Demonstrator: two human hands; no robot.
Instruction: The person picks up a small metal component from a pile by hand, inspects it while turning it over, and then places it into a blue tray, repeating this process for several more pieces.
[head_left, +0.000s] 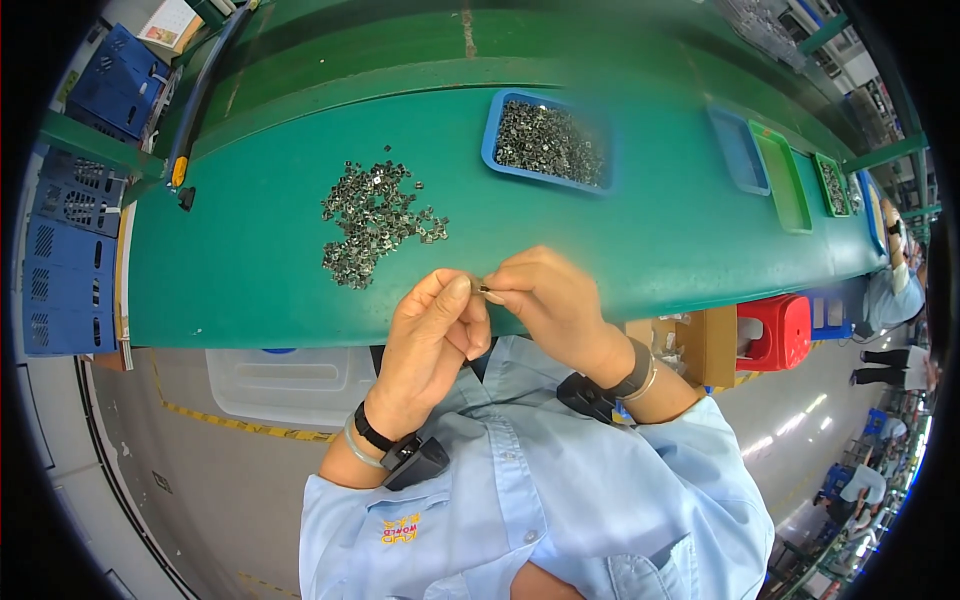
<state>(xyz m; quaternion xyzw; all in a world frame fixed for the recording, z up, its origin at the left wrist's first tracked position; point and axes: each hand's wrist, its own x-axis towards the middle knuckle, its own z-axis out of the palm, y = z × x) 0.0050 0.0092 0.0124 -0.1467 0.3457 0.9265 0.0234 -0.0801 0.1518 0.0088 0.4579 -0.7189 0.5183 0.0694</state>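
My left hand and my right hand meet at the fingertips just in front of my chest, over the near edge of the green table. Between them is a tiny dark metal part, pinched by the right thumb and forefinger. The left thumb and forefinger are pressed together right beside it; whether they grip the same part or another is too small to tell. Beyond my left hand lies a loose pile of small shiny metal parts. Farther off, a blue tray holds many similar parts.
At the right stand an empty-looking blue tray, a green tray and a smaller green tray with parts. Blue crates are stacked at the left. A red stool and a cardboard box sit below the table's right side.
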